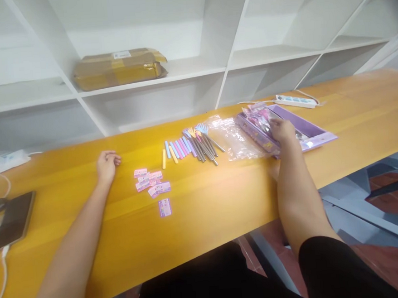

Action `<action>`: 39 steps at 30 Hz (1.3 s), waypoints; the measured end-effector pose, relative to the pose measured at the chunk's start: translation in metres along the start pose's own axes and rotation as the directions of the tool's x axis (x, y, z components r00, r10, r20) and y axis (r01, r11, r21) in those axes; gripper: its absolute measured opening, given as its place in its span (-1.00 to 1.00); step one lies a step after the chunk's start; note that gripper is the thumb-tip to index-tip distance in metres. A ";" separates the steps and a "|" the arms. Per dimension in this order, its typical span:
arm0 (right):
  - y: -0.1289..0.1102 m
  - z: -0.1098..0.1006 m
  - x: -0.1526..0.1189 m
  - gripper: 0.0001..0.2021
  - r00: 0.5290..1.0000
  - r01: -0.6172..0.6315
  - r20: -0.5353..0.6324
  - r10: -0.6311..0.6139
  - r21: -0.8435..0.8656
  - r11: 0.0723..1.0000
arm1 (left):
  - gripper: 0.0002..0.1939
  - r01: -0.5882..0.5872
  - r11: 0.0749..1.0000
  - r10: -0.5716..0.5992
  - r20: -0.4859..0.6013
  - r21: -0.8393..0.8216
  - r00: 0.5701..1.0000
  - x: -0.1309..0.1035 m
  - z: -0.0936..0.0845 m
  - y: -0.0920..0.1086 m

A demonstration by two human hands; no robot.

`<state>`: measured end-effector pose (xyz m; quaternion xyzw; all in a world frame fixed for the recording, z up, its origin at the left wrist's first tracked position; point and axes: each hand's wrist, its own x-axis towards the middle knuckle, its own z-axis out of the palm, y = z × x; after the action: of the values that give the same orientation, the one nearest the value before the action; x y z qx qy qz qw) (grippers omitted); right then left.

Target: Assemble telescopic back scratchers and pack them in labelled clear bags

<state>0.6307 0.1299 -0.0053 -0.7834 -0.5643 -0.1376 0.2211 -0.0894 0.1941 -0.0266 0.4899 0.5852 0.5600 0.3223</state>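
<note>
My left hand (107, 166) rests on the table with its fingers loosely bent and nothing in it. My right hand (282, 130) reaches into an open purple box (316, 137), its fingers bunched at the pink packets (261, 116) inside; what they grip, if anything, is hidden. Clear plastic wrapping (237, 139) lies against the box's left side. Left of that is a pile of metal rods with hand-shaped blue and orange ends, like back scratchers (203, 144). Beside them lie several pastel sticks (178, 148). Small pink and purple cards (155, 179) are spread between my arms.
A taped cardboard parcel (120, 68) sits on the white shelf (193, 67) behind the wooden table (217, 211). A white power strip (296, 101) is behind the purple box. At left lie a phone (13, 221) with a cable and another white power strip (7, 160).
</note>
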 end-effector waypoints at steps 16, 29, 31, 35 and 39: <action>-0.058 -0.009 -0.019 -0.60 0.982 -0.085 -0.156 0.106 0.138 0.987 | -0.81 -0.117 0.950 0.060 0.195 0.291 0.979 -0.006 0.003 -0.004; -0.179 0.020 -0.056 -0.69 0.877 0.243 0.376 -0.299 0.189 0.951 | -0.81 -0.210 0.863 0.090 0.269 0.459 0.959 -0.013 0.005 0.008; -0.182 0.025 -0.058 -0.73 0.863 0.254 0.402 -0.306 0.178 0.951 | -0.81 -0.221 0.858 0.096 0.278 0.464 0.956 -0.013 0.005 0.006; -0.184 0.028 -0.059 -0.74 0.876 0.223 0.406 -0.261 0.138 0.965 | -0.83 -0.247 0.850 0.115 0.293 0.465 0.949 -0.013 0.004 0.002; -0.190 0.030 -0.062 -0.70 0.901 0.132 0.397 -0.174 0.130 0.983 | -0.81 -0.289 0.831 0.151 0.307 0.475 0.940 -0.019 0.017 0.009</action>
<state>0.4297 0.1442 -0.0239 -0.7360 -0.6639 0.0397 0.1265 -0.0664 0.1812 -0.0242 0.6906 0.6054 0.3493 0.1860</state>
